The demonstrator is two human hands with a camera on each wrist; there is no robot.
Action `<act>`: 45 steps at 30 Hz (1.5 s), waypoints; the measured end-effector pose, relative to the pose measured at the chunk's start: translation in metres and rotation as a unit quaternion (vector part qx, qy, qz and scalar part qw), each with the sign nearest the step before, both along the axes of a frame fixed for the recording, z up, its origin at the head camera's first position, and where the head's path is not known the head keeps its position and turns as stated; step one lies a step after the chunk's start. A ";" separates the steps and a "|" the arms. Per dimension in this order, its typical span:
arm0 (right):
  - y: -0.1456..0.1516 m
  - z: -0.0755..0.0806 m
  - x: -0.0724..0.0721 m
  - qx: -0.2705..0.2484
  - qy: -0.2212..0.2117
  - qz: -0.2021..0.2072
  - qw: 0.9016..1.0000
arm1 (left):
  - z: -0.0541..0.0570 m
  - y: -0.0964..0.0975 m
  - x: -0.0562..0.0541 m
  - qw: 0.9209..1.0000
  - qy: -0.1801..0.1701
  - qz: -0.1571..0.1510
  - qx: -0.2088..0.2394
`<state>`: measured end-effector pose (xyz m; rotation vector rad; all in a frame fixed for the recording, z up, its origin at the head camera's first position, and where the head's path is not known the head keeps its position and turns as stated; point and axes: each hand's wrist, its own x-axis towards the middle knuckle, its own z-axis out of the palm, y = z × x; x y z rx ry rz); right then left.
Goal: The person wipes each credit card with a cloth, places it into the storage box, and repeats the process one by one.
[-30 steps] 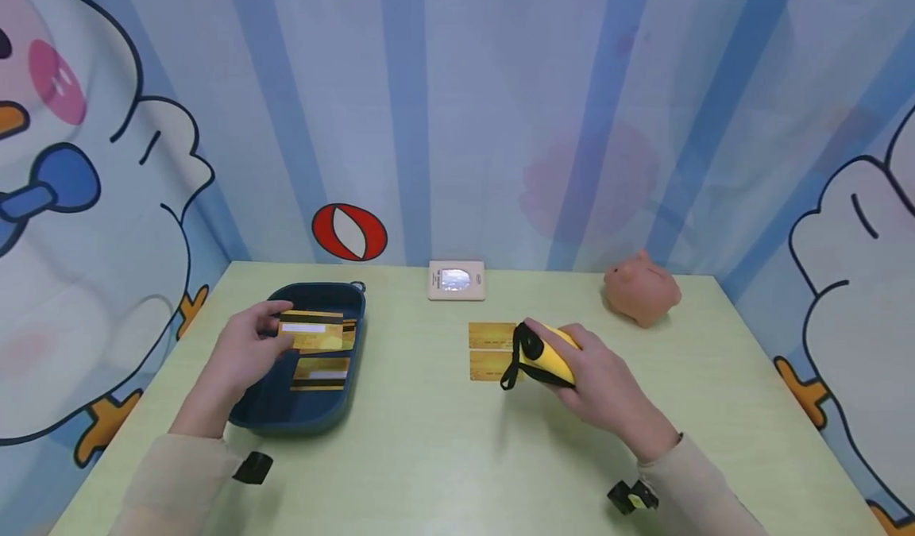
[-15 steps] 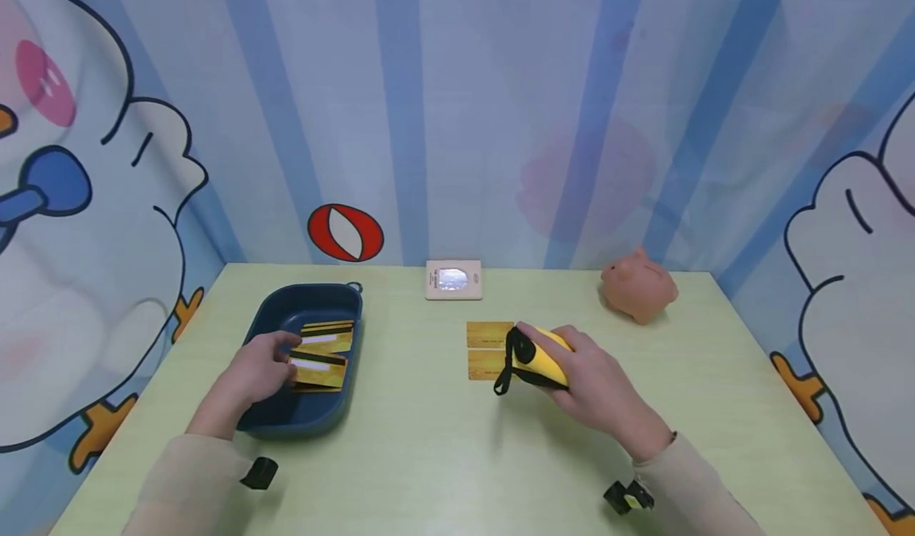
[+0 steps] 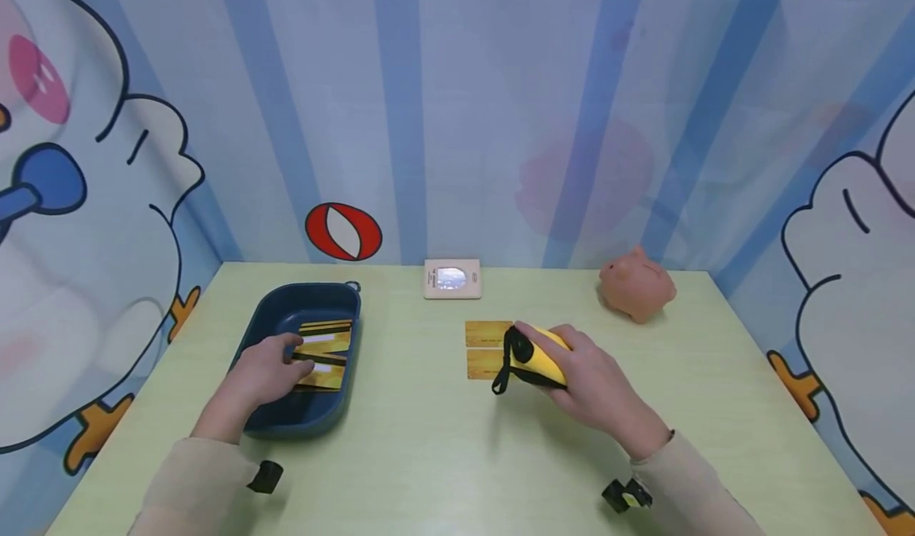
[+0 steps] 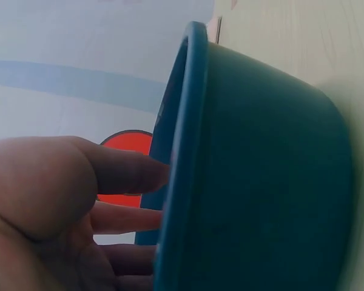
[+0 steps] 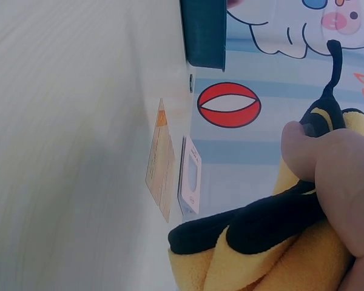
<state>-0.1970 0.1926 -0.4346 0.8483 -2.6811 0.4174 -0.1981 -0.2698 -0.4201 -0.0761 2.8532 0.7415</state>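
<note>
My left hand [image 3: 264, 371] reaches into a dark blue tray [image 3: 275, 417], thumb and index finger apart and fairly straight. The thumb overlaps the lower of two groups of gold bank cards [image 3: 330, 374]; the index fingertip lies at its upper left edge. Another group of gold cards [image 3: 330, 336] lies above it. In the left wrist view, the tray wall [image 4: 273, 176] hides the fingertips. My right hand [image 3: 596, 381] grips a soft yellow pouch [image 5: 261, 260] with black trim and a black strap loop. Two gold cards [image 3: 482, 334] lie flat on the table, partly covered by the pouch.
At the table's back edge lies a pale pink card holder [image 3: 453, 279] with a shiny window. A pink piggy bank [image 3: 636, 284] stands at the back right. Behind the table hangs a blue striped cloth [image 3: 472, 123] with cartoon figures.
My left hand has lowered a gold card onto the lower group in the tray, and its thumb has shifted rightward over it. The right hand with the pouch has barely moved.
</note>
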 end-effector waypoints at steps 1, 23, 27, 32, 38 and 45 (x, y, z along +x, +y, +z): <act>0.000 0.000 0.000 0.000 0.001 0.000 1.000 | 0.000 0.001 0.000 1.000 -0.002 0.001 -0.004; 0.004 -0.003 0.001 -0.008 0.008 0.001 1.000 | 0.010 0.033 0.022 0.983 0.165 0.023 0.072; 0.004 -0.001 0.001 -0.014 0.007 -0.003 1.000 | 0.014 0.069 0.032 0.961 0.247 -0.002 0.125; 0.003 0.004 -0.001 -0.027 0.015 -0.005 1.000 | 0.012 0.119 0.033 0.963 0.217 -0.066 0.143; 0.001 0.009 -0.004 -0.024 0.014 0.001 1.000 | -0.011 0.165 0.012 0.980 0.107 -0.097 0.139; 0.003 0.012 -0.004 -0.024 0.003 -0.007 1.000 | -0.041 0.196 -0.021 0.982 0.089 -0.116 0.116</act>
